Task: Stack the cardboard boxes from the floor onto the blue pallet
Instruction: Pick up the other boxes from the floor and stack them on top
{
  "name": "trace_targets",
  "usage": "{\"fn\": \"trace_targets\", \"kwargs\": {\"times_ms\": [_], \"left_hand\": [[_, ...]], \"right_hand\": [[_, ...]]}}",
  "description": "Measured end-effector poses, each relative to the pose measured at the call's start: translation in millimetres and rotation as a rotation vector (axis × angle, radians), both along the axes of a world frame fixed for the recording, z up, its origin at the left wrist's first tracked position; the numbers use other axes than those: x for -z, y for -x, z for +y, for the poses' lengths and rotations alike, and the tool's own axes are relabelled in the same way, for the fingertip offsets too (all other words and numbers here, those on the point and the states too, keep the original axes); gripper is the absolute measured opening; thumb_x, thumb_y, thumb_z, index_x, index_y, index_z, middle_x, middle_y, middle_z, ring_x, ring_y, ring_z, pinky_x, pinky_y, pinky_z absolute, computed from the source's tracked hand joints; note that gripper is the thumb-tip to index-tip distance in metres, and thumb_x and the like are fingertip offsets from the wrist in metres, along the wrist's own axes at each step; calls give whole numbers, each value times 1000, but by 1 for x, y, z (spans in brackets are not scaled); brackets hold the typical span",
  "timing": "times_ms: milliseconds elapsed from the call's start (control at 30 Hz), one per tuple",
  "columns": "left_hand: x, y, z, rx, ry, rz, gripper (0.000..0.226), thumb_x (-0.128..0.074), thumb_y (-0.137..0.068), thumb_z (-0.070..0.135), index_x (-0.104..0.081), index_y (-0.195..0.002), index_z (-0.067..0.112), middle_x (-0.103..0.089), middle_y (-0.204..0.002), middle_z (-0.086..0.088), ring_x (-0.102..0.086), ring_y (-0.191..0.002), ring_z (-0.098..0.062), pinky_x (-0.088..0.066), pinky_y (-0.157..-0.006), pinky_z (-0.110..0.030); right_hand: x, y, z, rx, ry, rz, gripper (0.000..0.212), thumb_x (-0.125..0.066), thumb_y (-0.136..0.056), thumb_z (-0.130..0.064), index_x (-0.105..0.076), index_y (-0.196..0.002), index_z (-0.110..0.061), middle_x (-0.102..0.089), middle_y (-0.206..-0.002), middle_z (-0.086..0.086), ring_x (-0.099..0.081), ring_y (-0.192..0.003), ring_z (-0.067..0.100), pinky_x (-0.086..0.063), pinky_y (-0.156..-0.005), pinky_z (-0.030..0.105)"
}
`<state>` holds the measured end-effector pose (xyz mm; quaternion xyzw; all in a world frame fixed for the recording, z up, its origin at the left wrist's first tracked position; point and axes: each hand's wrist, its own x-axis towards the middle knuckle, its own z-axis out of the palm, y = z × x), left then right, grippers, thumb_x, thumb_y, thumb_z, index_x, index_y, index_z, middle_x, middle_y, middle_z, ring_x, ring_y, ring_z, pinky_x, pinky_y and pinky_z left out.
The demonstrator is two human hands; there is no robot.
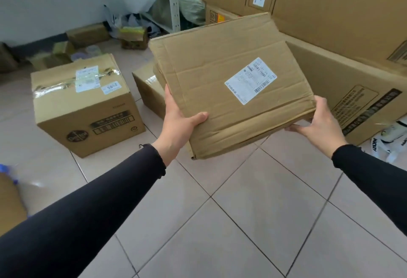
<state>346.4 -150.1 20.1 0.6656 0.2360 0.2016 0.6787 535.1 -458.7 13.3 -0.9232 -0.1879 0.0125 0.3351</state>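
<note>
I hold a flat, creased cardboard box (220,75) with a white shipping label above the tiled floor, tilted toward me. My left hand (179,119) grips its near left corner, thumb on top. My right hand (317,119) holds its near right corner from the side and below. On the floor to the left stands a taped cube-shaped box (86,110) with labels on its top. Another box (147,88) sits behind the held one, mostly hidden by it. A blue edge (4,167) shows at the far left; I cannot tell whether it is the pallet.
Large cardboard boxes (343,11) line the right side and back. A long low box (352,95) lies along the right. Small boxes and plastic bags (88,35) clutter the far left corner by the wall. White printed bags (394,139) lie at the right edge.
</note>
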Motion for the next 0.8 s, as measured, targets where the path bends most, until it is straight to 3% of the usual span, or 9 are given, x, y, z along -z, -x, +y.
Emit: {"fn": "trace_targets", "kwargs": {"times_ms": [167, 300, 400, 533, 700, 800], "left_hand": [[-81, 57, 64, -82, -128, -113, 119, -90, -73, 20, -9, -158, 45, -46, -152, 10, -55, -129, -9, -49, -106, -42], [-132, 132, 128, -239, -231, -123, 106, -88, -76, 17, -16, -154, 25, -49, -143, 5, -58, -122, -6, -52, -102, -35], [-155, 205, 179, -356, -254, -116, 94, -86, -78, 15, -23, -148, 24, -52, -136, 4, -59, -120, -7, -54, -96, -28], [-169, 321, 235, -526, -221, -89, 88, -83, -81, 15, -29, -149, 26, -57, -133, 1, -64, -114, -12, -58, -87, -29], [-162, 468, 281, -717, -128, 4, 78, -85, -76, 20, -46, -143, 25, -68, -129, -3, -71, -110, -23, -60, -85, -41], [-147, 541, 295, -801, -125, 114, 75, -82, -82, 22, -44, -146, 20, -68, -126, -2, -71, -108, -20, -60, -80, -32]], "right_hand": [[-59, 32, 82, -81, -124, -97, 101, -92, -64, -44, -34, -142, -20, -52, -138, -1, -57, -120, 25, -48, -96, 42], [-92, 77, 167, -229, -210, -145, 95, -89, -71, -42, -33, -145, -17, -53, -140, 4, -54, -124, 26, -46, -98, 41], [-110, 124, 237, -360, -250, -171, 88, -85, -76, -40, -33, -143, -16, -55, -136, 3, -55, -120, 27, -45, -92, 39], [-122, 209, 325, -561, -305, -153, 82, -84, -79, -39, -34, -140, -16, -54, -121, -6, -52, -106, 16, -42, -84, 34], [-114, 325, 408, -769, -326, -56, 86, -86, -78, -36, -33, -143, -17, -55, -127, -1, -53, -114, 18, -44, -94, 33], [-100, 389, 440, -884, -297, -15, 91, -85, -78, -35, -30, -149, -16, -55, -137, 3, -53, -123, 19, -45, -103, 37]]}}
